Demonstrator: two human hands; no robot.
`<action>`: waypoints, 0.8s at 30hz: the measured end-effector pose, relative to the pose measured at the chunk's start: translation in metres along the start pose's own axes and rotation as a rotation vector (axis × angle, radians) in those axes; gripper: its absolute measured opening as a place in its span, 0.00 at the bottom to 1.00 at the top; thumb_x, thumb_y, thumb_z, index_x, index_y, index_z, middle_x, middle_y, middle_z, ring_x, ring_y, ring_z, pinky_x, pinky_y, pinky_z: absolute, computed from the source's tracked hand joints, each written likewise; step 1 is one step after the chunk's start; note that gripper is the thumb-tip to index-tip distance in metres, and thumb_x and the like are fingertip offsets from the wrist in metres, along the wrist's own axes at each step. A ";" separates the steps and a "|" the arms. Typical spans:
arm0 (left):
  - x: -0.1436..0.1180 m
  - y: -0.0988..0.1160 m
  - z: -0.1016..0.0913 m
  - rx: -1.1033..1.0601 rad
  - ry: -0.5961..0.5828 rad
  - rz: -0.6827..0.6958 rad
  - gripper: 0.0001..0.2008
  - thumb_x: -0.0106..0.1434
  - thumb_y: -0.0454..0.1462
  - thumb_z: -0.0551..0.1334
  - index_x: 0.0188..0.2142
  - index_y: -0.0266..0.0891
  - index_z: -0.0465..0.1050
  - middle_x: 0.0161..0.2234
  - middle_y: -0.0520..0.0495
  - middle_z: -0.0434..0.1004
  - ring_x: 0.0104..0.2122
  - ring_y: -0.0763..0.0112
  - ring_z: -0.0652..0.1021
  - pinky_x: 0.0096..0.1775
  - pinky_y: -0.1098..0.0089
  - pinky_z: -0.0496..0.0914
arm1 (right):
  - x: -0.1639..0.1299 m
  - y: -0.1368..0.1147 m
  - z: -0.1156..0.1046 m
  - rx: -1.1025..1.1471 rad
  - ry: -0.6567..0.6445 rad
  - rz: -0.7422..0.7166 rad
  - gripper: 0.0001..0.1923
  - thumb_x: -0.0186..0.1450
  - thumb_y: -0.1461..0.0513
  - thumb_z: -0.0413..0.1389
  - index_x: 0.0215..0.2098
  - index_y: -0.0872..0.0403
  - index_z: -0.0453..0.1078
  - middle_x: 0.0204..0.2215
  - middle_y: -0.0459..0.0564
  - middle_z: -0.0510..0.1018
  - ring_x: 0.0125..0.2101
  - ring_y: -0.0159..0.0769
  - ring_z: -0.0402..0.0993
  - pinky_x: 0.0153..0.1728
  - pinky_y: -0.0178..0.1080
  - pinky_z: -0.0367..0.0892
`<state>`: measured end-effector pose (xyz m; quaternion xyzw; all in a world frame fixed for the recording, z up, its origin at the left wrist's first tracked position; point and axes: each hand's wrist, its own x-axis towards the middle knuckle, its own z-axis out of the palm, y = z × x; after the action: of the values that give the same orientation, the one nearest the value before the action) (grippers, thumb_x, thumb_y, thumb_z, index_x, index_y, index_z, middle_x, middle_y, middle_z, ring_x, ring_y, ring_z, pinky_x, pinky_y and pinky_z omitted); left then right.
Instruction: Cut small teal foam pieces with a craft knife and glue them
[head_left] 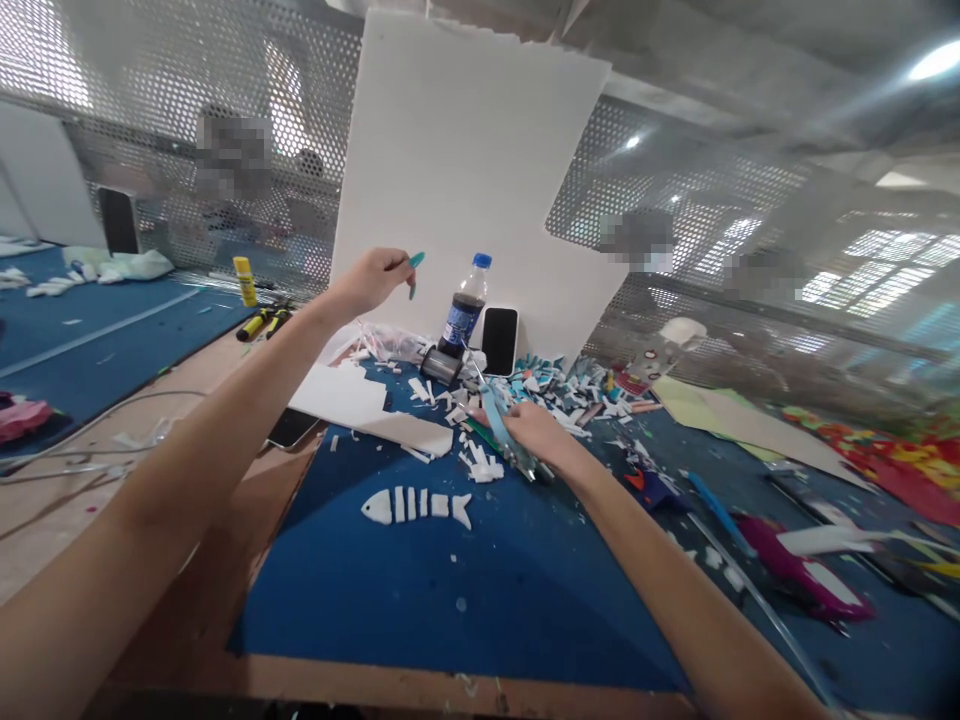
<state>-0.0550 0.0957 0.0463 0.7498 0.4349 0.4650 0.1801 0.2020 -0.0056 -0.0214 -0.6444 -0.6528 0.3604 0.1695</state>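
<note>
1. At the far left, a second blue mat (90,330) lies across the neighbouring bench, with a yellow glue stick (244,281) standing upright near its right end.
2. Your left hand (367,280) is raised above the table, its fingers pinched on a small teal scrap (414,268) that sticks out past the fingertips toward the bottle.
3. Below that arm, a phone (289,428) lies flat at the left edge of your blue sheet (465,600), partly under white foam offcuts (352,400).
4. On the blue sheet, near its middle, sits a white fish skeleton cutout (417,505), head to the left and tail to the right, with small white crumbs scattered around it.
5. Behind it, a dark soda bottle (463,310) with a blue cap stands upright against the tall white foam board (457,170); another phone (499,340) leans upright just beside the bottle on its right.
6. Your right hand (536,432) rests low on the sheet, fingers closed around a light blue strip (496,415) that runs up and left from your grip, amid a pile of white and teal clippings (555,385).
7. Farther right, green paper (712,405), a magenta piece (795,570) and red and yellow scraps (900,455) lie well apart from your hands.
</note>
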 end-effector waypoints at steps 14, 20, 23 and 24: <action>0.001 0.001 0.005 0.049 -0.037 0.014 0.12 0.62 0.38 0.53 0.24 0.37 0.67 0.16 0.56 0.51 0.18 0.77 0.56 0.25 0.71 0.52 | -0.017 -0.028 0.012 1.100 -0.572 -0.154 0.22 0.66 0.48 0.47 0.25 0.56 0.59 0.20 0.42 0.53 0.21 0.26 0.51 0.20 0.27 0.58; -0.001 0.000 0.006 0.078 -0.067 0.037 0.12 0.62 0.37 0.52 0.24 0.37 0.67 0.16 0.55 0.52 0.17 0.77 0.55 0.24 0.71 0.51 | -0.015 -0.034 0.018 1.321 -0.756 -0.121 0.27 0.65 0.43 0.42 0.21 0.56 0.56 0.19 0.40 0.51 0.18 0.24 0.46 0.18 0.25 0.58; 0.000 -0.003 0.007 0.090 -0.063 0.053 0.12 0.62 0.37 0.52 0.24 0.37 0.66 0.16 0.55 0.52 0.18 0.78 0.56 0.23 0.72 0.51 | -0.014 -0.034 0.021 1.334 -0.780 -0.117 0.29 0.64 0.41 0.40 0.21 0.56 0.56 0.18 0.40 0.50 0.17 0.24 0.46 0.16 0.25 0.58; 0.001 -0.004 0.007 0.095 -0.061 0.057 0.12 0.62 0.37 0.52 0.24 0.37 0.66 0.16 0.55 0.53 0.18 0.78 0.56 0.23 0.72 0.51 | -0.015 -0.034 0.022 1.335 -0.790 -0.119 0.30 0.64 0.40 0.40 0.21 0.56 0.57 0.18 0.40 0.51 0.17 0.23 0.46 0.16 0.25 0.58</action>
<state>-0.0508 0.0994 0.0408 0.7833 0.4295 0.4258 0.1441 0.1645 -0.0221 -0.0095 -0.1937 -0.3429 0.8703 0.2957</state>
